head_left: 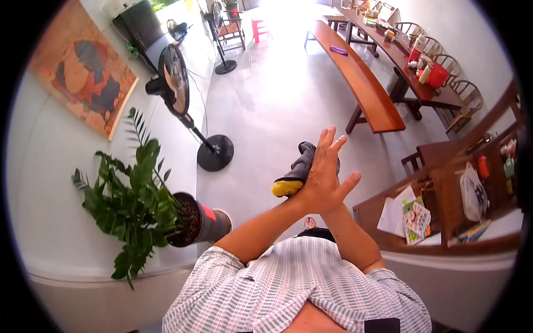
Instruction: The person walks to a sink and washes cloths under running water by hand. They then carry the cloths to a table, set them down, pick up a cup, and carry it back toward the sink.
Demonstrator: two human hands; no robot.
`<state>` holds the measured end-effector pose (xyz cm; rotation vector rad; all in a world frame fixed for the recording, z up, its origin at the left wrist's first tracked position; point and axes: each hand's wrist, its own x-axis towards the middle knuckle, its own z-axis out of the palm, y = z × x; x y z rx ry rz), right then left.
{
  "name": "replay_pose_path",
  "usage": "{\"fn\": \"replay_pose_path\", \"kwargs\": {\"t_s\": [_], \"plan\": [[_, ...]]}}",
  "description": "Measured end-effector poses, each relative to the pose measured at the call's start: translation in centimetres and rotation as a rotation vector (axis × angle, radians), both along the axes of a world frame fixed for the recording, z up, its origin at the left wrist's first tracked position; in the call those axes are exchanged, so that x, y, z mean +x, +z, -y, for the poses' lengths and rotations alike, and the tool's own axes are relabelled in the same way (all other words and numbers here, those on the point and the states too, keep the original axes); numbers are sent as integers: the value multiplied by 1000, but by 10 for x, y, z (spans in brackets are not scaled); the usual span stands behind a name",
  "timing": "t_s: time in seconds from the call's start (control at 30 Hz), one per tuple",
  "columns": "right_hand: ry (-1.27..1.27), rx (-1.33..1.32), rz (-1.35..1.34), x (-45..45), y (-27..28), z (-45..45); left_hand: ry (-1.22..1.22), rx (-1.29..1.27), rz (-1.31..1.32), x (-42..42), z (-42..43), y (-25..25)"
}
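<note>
My left hand (323,169) is in front of my body, the back of it toward me. Its fingers are stretched out and its thumb points to the right. Under it and to its left is a folded cloth (301,164), grey with a yellow side; a little grey also shows at the hand's right edge. My right forearm (355,236) comes in from the right and crosses beneath the left wrist. My right hand is hidden behind the left hand and the cloth, so its fingers and its grip do not show.
A potted plant (141,205) and a standing fan (215,152) are on the left. A long wooden bench (361,77), a purple item (338,50) on it, and a long table (400,53) with bottles stand ahead right. Wooden shelving (438,188) with papers is close on the right.
</note>
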<state>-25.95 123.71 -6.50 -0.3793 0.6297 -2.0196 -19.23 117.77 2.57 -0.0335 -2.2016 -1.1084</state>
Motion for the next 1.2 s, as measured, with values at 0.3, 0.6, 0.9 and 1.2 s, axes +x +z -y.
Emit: {"fn": "replay_pose_path", "kwargs": {"t_s": [0.3, 0.6, 0.9, 1.2], "plan": [[105, -212, -79, -181, 49, 116, -85, 302, 60, -90, 85, 0], [-303, 106, -1465, -331, 18, 284, -419, 1553, -199, -208, 278, -55], [-240, 295, -2107, -373, 64, 392, -1028, 1943, -378, -384, 440, -116], [259, -472, -428, -543, 108, 484, -571, 1793, -168, -513, 534, -70]]}}
